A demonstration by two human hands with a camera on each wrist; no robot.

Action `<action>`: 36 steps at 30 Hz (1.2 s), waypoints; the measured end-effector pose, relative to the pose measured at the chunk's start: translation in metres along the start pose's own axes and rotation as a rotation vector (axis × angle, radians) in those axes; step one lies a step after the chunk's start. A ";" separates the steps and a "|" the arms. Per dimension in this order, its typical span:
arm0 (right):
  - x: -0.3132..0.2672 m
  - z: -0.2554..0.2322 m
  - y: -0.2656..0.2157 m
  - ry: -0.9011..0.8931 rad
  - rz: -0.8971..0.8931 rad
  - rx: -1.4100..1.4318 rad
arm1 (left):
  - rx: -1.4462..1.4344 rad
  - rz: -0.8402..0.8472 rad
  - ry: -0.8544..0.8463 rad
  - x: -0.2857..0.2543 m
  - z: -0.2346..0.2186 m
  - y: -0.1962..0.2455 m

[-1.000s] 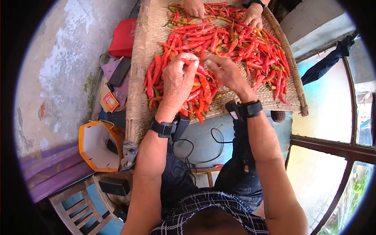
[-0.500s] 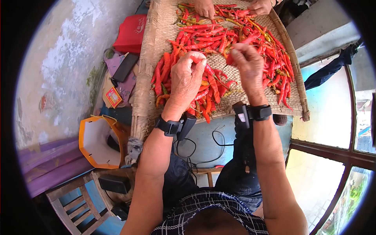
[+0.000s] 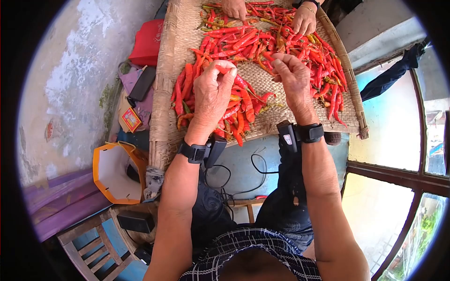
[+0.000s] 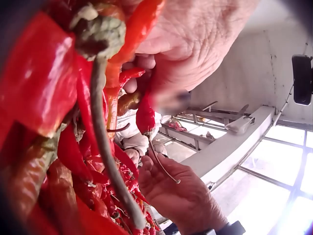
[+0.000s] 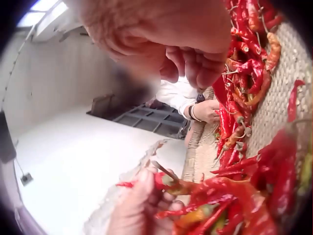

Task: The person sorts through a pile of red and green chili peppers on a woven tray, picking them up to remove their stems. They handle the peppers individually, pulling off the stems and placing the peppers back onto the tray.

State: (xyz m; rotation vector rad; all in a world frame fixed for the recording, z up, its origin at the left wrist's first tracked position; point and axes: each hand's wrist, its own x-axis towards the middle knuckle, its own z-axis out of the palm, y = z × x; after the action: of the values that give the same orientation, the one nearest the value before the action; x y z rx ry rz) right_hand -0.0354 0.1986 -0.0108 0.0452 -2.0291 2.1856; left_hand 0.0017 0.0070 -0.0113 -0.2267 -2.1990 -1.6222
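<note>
Red peppers cover a woven tray [image 3: 164, 98]. My left hand [image 3: 212, 96] pinches a red pepper [image 3: 223, 70] between thumb and fingers above the near-left heap [image 3: 246, 105]. From the left wrist, a red pepper [image 4: 145, 117] with a long thin stem hangs below that hand. My right hand [image 3: 296, 86] is apart from the left, over the tray beside the right-hand heap, its fingers bent. Red shows against those fingers [image 5: 200, 68] in the right wrist view, but whether they hold a pepper I cannot tell.
Another person's hands [image 3: 304, 19] reach among peppers at the tray's far side. A red bag [image 3: 146, 44], a dark case [image 3: 142, 84] and an orange-edged box [image 3: 119, 173] lie left of the tray. Black cables [image 3: 225, 187] hang below it; a framed window [image 3: 384, 168] stands right.
My right hand started beside the left, moved right with a blurred red thing at its fingers, and has now slowed over the tray. The left keeps its pinch. The other person's right-side hand shifted.
</note>
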 end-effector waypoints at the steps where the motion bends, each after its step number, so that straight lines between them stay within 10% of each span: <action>1: 0.001 0.000 0.001 -0.042 -0.026 -0.185 | 0.002 -0.008 -0.005 0.000 0.000 0.000; 6: 0.002 -0.007 0.023 -0.219 -0.223 -0.934 | 0.008 -0.003 -0.012 0.000 0.000 0.001; 10: -0.008 0.003 0.006 -0.459 -0.139 -0.778 | -0.010 0.034 0.001 0.001 0.001 0.000; 15: -0.014 0.011 0.021 -0.343 -0.299 -1.092 | -0.012 0.011 -0.003 -0.001 0.000 0.000; 18: -0.009 0.013 0.019 -0.494 -0.036 -1.208 | -0.009 0.020 -0.001 0.000 0.001 0.001; 23: 0.002 -0.003 0.029 -0.060 -0.291 -1.170 | 0.014 0.022 -0.018 -0.001 -0.001 0.004; 26: 0.005 -0.010 0.028 -0.245 -0.083 -1.418 | 0.023 0.026 -0.007 -0.001 0.000 0.004; 34: 0.017 -0.019 0.023 -0.174 -0.142 -1.207 | 0.013 0.024 -0.032 -0.001 0.000 0.000; 36: 0.025 -0.033 0.014 -0.093 -0.074 -0.609 | 0.026 0.022 -0.037 -0.002 0.000 0.001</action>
State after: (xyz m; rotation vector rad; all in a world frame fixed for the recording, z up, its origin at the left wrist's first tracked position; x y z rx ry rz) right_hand -0.0592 0.2326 -0.0237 0.1462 -2.6017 1.4658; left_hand 0.0037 0.0078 -0.0108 -0.2747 -2.2356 -1.5882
